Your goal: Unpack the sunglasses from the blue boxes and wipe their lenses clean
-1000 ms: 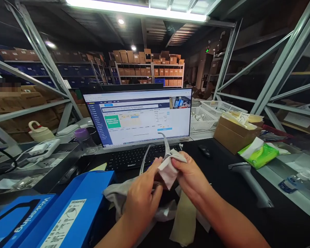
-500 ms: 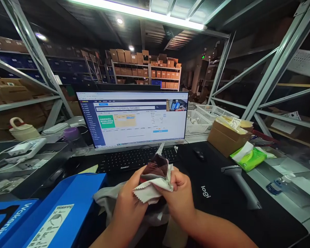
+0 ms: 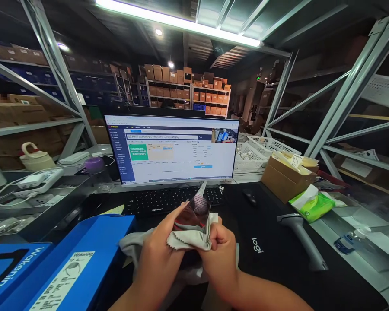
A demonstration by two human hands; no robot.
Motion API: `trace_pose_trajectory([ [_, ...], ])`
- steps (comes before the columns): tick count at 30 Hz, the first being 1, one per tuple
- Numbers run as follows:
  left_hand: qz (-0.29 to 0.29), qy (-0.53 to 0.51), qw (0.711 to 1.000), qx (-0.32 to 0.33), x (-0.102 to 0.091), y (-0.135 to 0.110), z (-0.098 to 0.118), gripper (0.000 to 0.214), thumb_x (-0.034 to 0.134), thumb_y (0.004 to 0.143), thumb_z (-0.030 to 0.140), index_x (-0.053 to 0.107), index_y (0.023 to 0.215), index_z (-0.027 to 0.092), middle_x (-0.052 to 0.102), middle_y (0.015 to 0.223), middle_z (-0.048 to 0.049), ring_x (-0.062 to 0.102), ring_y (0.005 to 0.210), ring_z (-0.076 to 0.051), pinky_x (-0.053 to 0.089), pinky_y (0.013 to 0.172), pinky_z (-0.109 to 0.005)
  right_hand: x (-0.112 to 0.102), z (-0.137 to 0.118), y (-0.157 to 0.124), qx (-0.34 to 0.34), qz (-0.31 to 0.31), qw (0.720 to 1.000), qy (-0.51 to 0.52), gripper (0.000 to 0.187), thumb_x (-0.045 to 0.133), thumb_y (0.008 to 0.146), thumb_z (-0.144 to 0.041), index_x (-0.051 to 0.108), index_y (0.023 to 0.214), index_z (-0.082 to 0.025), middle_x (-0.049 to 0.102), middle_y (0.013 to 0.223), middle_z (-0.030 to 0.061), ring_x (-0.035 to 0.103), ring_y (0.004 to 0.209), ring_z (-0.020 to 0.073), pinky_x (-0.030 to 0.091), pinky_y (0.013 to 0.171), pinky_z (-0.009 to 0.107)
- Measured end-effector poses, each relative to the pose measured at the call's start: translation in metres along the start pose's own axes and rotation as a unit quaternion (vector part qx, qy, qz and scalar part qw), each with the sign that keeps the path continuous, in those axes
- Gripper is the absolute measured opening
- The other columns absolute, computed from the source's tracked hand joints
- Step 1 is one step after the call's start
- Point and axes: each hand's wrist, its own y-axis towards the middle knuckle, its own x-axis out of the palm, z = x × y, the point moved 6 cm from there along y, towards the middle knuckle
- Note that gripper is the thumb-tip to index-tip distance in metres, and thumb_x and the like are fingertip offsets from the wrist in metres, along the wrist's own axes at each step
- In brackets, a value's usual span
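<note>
Both my hands meet above the black desk mat (image 3: pixel 278 255), in front of the keyboard (image 3: pixel 168 201). My left hand (image 3: pixel 158 255) grips a pair of glasses with dark reddish lenses (image 3: pixel 194 211), thumb up along the lens. My right hand (image 3: pixel 218 252) is closed on a small pale cleaning cloth (image 3: pixel 189 237) with a zigzag edge, pressed against the lower part of the lens. A grey soft pouch (image 3: pixel 132 246) lies on the mat beneath my left wrist.
A monitor (image 3: pixel 171 149) stands behind the keyboard. A blue box (image 3: pixel 81 259) lies at the near left. To the right are a mouse (image 3: pixel 250 196), a grey barcode scanner (image 3: pixel 303 239), a green tissue pack (image 3: pixel 311 205), a cardboard box (image 3: pixel 283 177) and white baskets (image 3: pixel 262 149).
The glasses turned from temples pointing up to the dark lens facing up. The cloth shifted from the top of the frame to beneath the lens, and both hands drew slightly closer.
</note>
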Motion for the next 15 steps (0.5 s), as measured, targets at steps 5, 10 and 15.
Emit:
trace_pose_trajectory([
  [5,-0.017,0.048,0.994,0.094,0.002,0.002,0.013,0.039,0.053,0.088,0.021,0.058,0.126,0.015,0.076,0.111,-0.0081,0.075,0.094,-0.02,0.06,0.079,-0.026,-0.007,0.001,0.018,0.19,-0.039,0.967,0.168,0.052,0.086,0.046,-0.022,0.034,0.049,-0.021,0.043,0.049,-0.0068,0.033,0.052,0.0096,0.03,0.051,0.022],
  [10,-0.037,0.065,0.982,0.172,0.01,-0.004,0.028,0.051,0.046,0.084,0.009,0.051,0.134,0.017,0.072,0.123,-0.0079,0.072,0.102,-0.018,0.057,0.091,-0.025,-0.021,-0.013,0.034,0.261,-0.015,0.928,0.265,0.052,0.093,0.044,-0.025,0.043,0.055,-0.02,0.053,0.058,-0.0057,0.044,0.056,0.0104,0.037,0.056,0.022],
  [15,-0.026,0.024,0.996,0.08,0.006,-0.001,0.011,0.05,0.051,0.084,0.012,0.056,0.132,0.02,0.07,0.127,-0.0059,0.07,0.109,-0.021,0.056,0.094,-0.029,-0.015,-0.008,0.018,0.129,-0.003,0.979,0.156,0.054,0.089,0.051,-0.025,0.035,0.051,-0.022,0.042,0.051,-0.007,0.033,0.051,0.0098,0.03,0.05,0.023],
])
